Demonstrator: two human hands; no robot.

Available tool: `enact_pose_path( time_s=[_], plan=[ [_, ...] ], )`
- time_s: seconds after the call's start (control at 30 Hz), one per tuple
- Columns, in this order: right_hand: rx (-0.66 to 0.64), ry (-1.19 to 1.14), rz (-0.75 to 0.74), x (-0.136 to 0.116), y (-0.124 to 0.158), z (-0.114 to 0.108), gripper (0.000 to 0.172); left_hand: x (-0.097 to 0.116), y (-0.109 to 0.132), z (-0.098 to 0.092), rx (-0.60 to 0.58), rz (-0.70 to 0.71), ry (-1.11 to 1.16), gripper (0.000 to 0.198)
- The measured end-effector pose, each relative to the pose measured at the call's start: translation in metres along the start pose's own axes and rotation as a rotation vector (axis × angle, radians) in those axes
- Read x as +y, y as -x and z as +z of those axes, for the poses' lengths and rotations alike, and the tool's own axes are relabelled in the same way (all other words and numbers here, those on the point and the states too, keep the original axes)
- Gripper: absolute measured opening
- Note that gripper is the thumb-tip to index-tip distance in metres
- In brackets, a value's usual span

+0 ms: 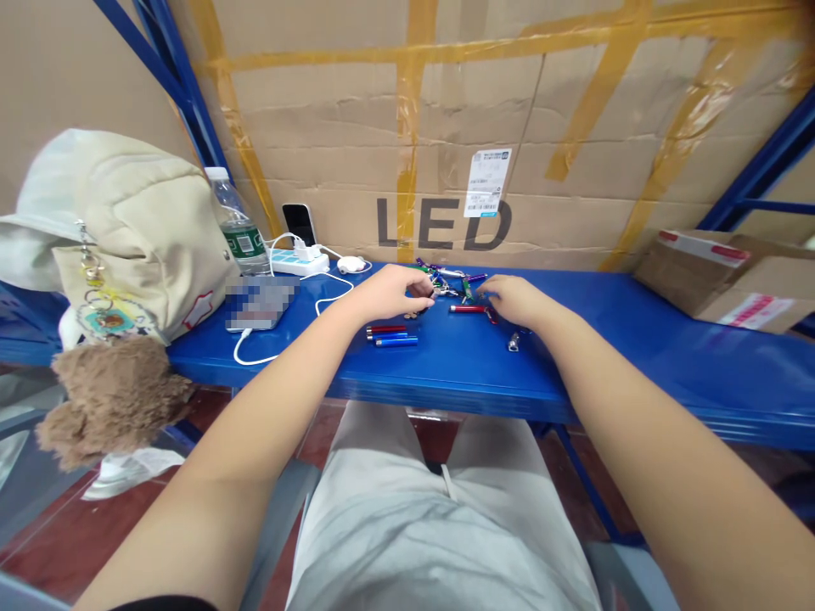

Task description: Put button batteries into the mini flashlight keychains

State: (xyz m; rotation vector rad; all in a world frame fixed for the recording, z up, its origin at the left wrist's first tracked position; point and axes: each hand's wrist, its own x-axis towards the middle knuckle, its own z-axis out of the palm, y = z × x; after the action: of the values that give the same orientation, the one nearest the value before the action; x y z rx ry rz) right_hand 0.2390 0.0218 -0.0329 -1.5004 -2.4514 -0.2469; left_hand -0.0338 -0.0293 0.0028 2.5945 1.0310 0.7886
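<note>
My left hand (402, 291) hovers at the left side of a pile of small keychain-like pieces (446, 280), its thumb and fingers curved and apart. A red metal tube (468, 309) lies in front of the pile. My right hand (513, 297) is at the tube's right end, fingers spread and pointing down at the pile; whether they touch a piece is unclear. Nearer me, below my left hand, a blue tube (397, 342) and a dark red tube (385, 328) lie side by side. A small silver clip (513, 342) sits below my right hand.
On the left of the blue table (611, 339) are a beige bag (153, 221), a water bottle (244, 233), a blurred-out flat device (262, 302) with a cable, and a power strip (299, 261). A cardboard box (713, 276) stands right; a large LED carton (344, 144) backs the table.
</note>
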Motion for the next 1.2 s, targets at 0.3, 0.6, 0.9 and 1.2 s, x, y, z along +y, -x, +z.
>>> enact_pose_path(
  time_s=[0.3, 0.6, 0.9, 1.2],
  plan=[
    [0.045, 0.029, 0.036, 0.006, 0.001, 0.002, 0.027, -0.002, -0.002, 0.002, -0.044, 0.017, -0.039, 0.011],
    [0.215, -0.736, 0.11, -0.036, 0.011, -0.016, 0.018, -0.002, -0.002, 0.004, -0.037, 0.06, -0.049, 0.013],
    [0.221, -1.14, 0.028, -0.068, 0.014, -0.02, 0.038, 0.001, -0.001, 0.006, -0.015, 0.046, 0.055, 0.018],
    [0.201, -1.19, 0.039, -0.072, 0.016, -0.023, 0.037, 0.001, -0.002, 0.008, -0.038, 0.1, 0.059, 0.017]
  ],
)
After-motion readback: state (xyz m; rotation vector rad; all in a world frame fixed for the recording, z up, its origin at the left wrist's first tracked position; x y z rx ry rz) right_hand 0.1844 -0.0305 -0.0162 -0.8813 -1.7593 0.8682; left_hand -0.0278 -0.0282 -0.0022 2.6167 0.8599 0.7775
